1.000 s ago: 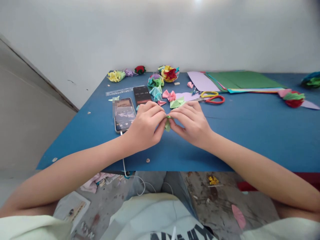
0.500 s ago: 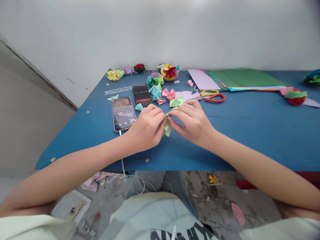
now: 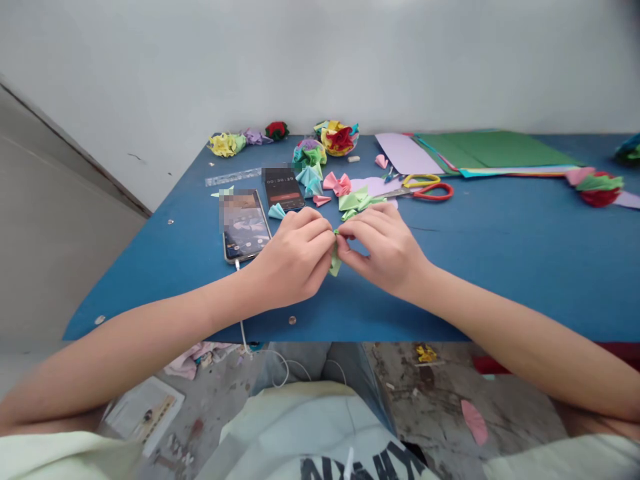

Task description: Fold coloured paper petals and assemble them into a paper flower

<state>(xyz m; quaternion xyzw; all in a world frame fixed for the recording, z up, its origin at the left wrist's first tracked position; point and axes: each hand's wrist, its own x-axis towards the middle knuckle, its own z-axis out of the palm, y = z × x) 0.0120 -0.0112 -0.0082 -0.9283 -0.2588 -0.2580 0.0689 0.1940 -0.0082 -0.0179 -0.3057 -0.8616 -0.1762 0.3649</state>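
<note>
- The left hand (image 3: 300,257) is keeping its grip closed on a small green paper piece (image 3: 335,264), fingertips bunched at its upper end.
- The right hand (image 3: 387,250) is pinching that same end between thumb and fingers; the fingertips of both hands are nearly meeting.
- The piece is hanging between the hands above the near part of the desk (image 3: 500,267), its pale lower part showing.
- Thin paper could be tearing or springing open, I judge, if the two pinches start pulling apart unevenly; fingers are hiding the crease.
- Compared with half a second ago, the left fingertips are sitting closer to the right ones and covering more of the piece.
- Beyond the right hand, light green folded pieces (image 3: 357,200) are lying near the scissors (image 3: 418,193).
- Left of these, a light blue piece (image 3: 277,211) is resting between the left hand and a charging phone (image 3: 246,227).
</note>
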